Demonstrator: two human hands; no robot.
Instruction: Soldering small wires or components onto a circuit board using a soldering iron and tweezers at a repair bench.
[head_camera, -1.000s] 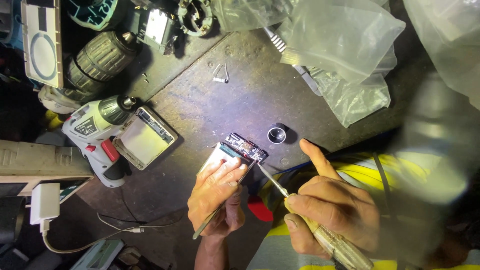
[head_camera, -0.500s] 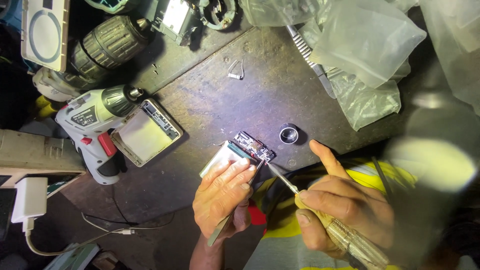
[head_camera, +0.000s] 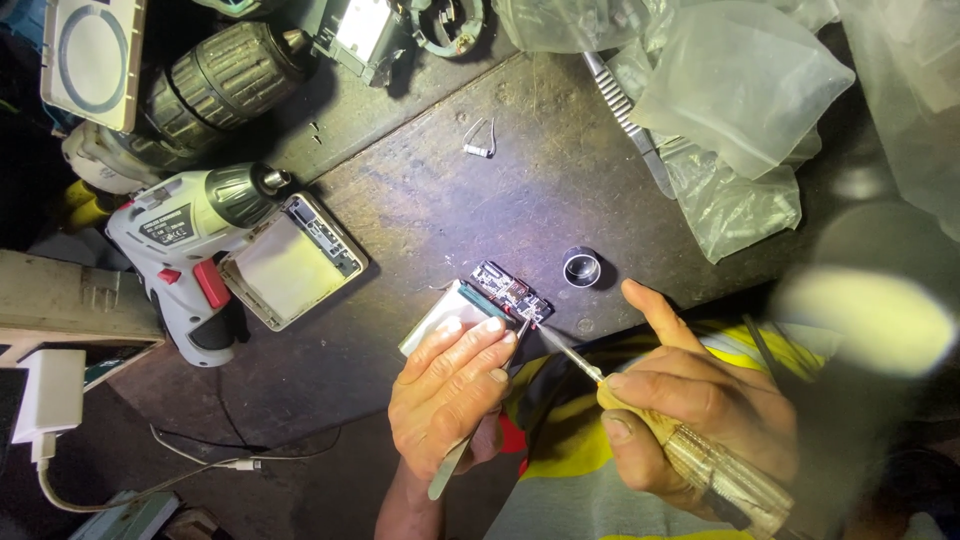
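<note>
Item: circuit board (head_camera: 510, 292) on flat battery pack (head_camera: 445, 318) at the counter (head_camera: 420, 200) edge; my left hand (head_camera: 450, 385) pins it, tweezers (head_camera: 450, 468) tucked; right hand (head_camera: 690, 410) grips screwdriver (head_camera: 640, 410)—I'd keep tip (head_camera: 530, 325) pressure light, pack firmly braced.

Worn, matt dark worktop (head_camera: 420, 200), crinkled glossy clear plastic bags (head_camera: 740, 90), shiny metal ring (head_camera: 581, 267).

My left hand (head_camera: 452, 385) rests on the battery pack (head_camera: 445, 318); its circuit board (head_camera: 510, 293) lies at two o'clock, the cordless drill (head_camera: 195, 235) at nine.
</note>
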